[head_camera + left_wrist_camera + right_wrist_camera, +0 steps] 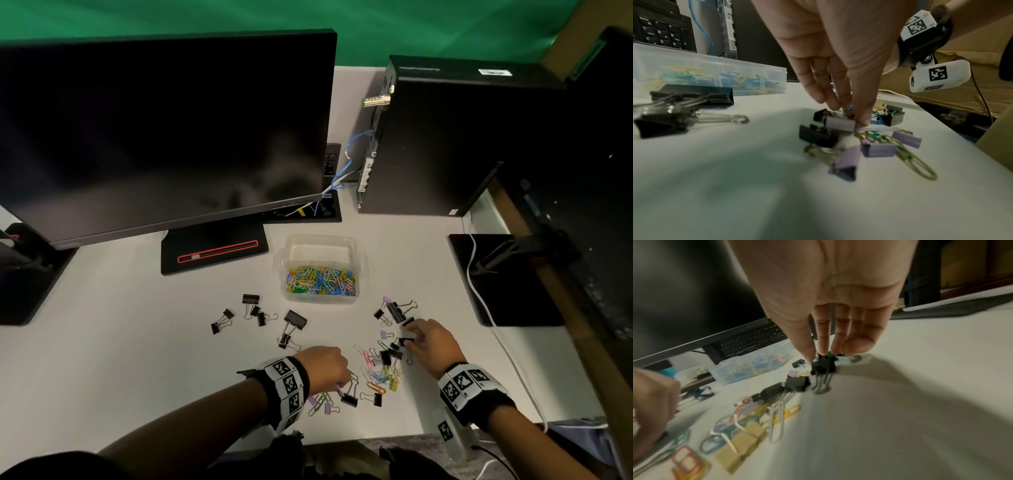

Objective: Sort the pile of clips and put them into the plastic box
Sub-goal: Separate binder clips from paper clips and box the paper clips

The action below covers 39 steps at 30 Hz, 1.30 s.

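Observation:
A clear plastic box (356, 255) stands mid-desk with coloured paper clips (320, 281) in its near half. Black binder clips lie in a left group (257, 310) and a right group (397, 311). Between my hands lies a mixed pile (378, 371) of paper clips and small binder clips. My left hand (342, 383) reaches down at the pile's near left. Its thumb and fingers (861, 120) pinch a purple binder clip (839, 124). My right hand (411, 339) is at the pile's far right, pinching a small black binder clip (823, 367).
A dark monitor (164, 137) and its stand (212, 250) fill the back left. A black computer tower (445, 137) stands back right. A black pad (503, 281) with a white cable (486, 308) lies to the right. The desk's front edge (342, 440) is close below my wrists.

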Motion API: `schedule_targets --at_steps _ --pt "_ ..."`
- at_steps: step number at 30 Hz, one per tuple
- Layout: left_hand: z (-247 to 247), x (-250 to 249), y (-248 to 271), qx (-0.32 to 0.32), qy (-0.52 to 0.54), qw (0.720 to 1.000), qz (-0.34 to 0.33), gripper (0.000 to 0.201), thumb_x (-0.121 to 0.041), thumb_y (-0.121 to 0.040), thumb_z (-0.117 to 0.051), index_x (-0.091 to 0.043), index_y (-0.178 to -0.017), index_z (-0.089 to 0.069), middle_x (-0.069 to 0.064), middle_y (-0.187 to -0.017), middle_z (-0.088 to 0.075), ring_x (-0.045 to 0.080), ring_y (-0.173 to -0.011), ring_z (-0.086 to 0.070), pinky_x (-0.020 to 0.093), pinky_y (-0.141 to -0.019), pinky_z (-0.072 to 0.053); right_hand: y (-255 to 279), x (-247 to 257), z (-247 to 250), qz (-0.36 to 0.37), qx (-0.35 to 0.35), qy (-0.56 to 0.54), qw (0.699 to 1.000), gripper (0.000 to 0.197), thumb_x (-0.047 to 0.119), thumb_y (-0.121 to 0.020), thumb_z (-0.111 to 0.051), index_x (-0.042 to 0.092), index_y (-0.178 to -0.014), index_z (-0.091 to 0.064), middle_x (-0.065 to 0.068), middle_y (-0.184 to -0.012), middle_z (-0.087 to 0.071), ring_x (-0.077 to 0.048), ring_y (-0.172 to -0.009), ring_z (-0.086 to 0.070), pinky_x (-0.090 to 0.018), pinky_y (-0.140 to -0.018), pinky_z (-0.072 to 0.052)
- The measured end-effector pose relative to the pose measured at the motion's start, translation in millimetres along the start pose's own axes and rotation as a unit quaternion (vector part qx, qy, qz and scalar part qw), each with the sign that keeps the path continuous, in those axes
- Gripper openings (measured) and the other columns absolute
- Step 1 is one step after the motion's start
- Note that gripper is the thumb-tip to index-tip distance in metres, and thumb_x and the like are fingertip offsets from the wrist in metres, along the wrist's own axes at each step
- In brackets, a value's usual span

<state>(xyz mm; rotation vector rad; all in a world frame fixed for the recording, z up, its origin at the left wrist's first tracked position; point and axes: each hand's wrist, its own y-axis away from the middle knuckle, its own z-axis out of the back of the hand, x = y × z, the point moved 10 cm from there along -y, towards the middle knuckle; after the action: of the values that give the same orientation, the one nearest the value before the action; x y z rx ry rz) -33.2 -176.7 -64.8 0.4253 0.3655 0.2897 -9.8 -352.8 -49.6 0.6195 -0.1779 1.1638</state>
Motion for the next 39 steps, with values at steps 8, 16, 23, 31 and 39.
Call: schedule_targets --at_steps 8,16,23,31,39 --pt "2 7 -5 0.030 -0.014 0.999 0.038 0.025 -0.003 -0.095 -0.040 0.007 -0.111 -0.056 0.025 -0.114 -0.058 0.039 -0.112 -0.047 0.047 -0.091 -0.041 27 61 -42 0.197 0.133 0.098 0.966 0.045 0.027 -0.068 -0.074 0.025 -0.111 -0.058 0.004 -0.107 -0.052 -0.015 -0.107 -0.045 -0.025 -0.092 -0.040" --pt "3 15 -8 0.011 -0.008 0.998 0.062 0.026 -0.001 -0.093 -0.039 0.008 -0.113 -0.053 0.024 -0.119 -0.051 0.038 -0.113 -0.044 0.045 -0.095 -0.038 31 72 -68 0.237 0.185 0.179 0.937 0.075 0.029 -0.068 -0.073 0.030 -0.134 -0.038 -0.002 -0.143 -0.031 -0.022 -0.131 -0.030 -0.032 -0.109 -0.031" --pt "15 21 -14 -0.030 0.002 0.994 0.102 0.030 -0.003 -0.093 -0.039 0.005 -0.118 -0.052 0.023 -0.124 -0.049 0.036 -0.117 -0.043 0.040 -0.100 -0.032 25 73 -67 0.241 0.206 0.180 0.931 0.072 0.026 -0.067 -0.073 0.025 -0.132 -0.042 -0.004 -0.137 -0.034 -0.021 -0.126 -0.036 -0.026 -0.103 -0.034" --pt "17 17 -22 -0.063 0.061 0.991 0.103 0.034 -0.008 -0.090 -0.051 0.002 -0.122 -0.050 0.023 -0.121 -0.052 0.037 -0.115 -0.046 0.047 -0.099 -0.037 23 81 -66 0.247 0.164 0.150 0.943 0.046 0.032 -0.072 -0.070 0.014 -0.111 -0.057 -0.008 -0.116 -0.050 -0.025 -0.104 -0.047 -0.025 -0.081 -0.034" --pt "0 21 -31 -0.028 0.022 0.996 0.085 0.024 0.009 -0.088 -0.038 0.009 -0.106 -0.053 0.029 -0.110 -0.052 0.042 -0.107 -0.049 0.053 -0.093 -0.040 12 85 -68 0.217 0.158 0.136 0.954 0.017 0.018 -0.082 -0.057 0.014 -0.094 -0.068 -0.010 -0.100 -0.063 -0.026 -0.100 -0.052 -0.029 -0.083 -0.040"
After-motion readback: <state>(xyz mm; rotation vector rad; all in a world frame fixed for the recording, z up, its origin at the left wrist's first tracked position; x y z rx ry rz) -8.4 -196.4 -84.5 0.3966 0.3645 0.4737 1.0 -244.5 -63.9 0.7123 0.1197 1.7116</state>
